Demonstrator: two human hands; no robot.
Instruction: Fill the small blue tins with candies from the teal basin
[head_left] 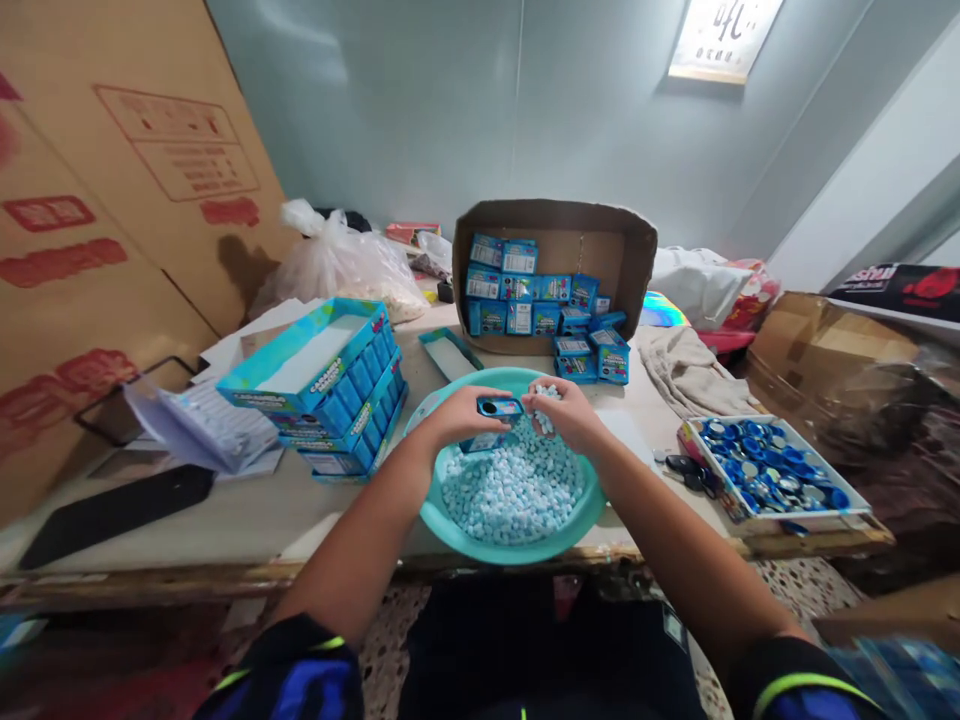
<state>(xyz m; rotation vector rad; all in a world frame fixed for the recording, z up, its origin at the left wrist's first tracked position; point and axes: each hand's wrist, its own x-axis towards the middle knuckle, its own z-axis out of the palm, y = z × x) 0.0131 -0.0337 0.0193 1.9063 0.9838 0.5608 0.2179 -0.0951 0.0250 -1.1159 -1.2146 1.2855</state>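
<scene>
A turquoise basin (514,551) full of small pale blue candies (510,490) sits at the table's front edge. Over its left rear part, my left hand (459,415) grips a small blue box (486,440) whose upper end shows a dark round opening. Beside it my right hand (564,412) is curled around a handful of the same candies, held close to the box's right side. Its fingertips are near the box; whether they touch it I cannot tell.
Stacked display trays (337,390) of blue boxes stand left. Behind the basin, a cardboard carton (630,235) on its side holds several blue boxes. A white tray (784,510) of blue caps lies right, near a grey cloth (675,370). A black flat object (120,510) lies front left.
</scene>
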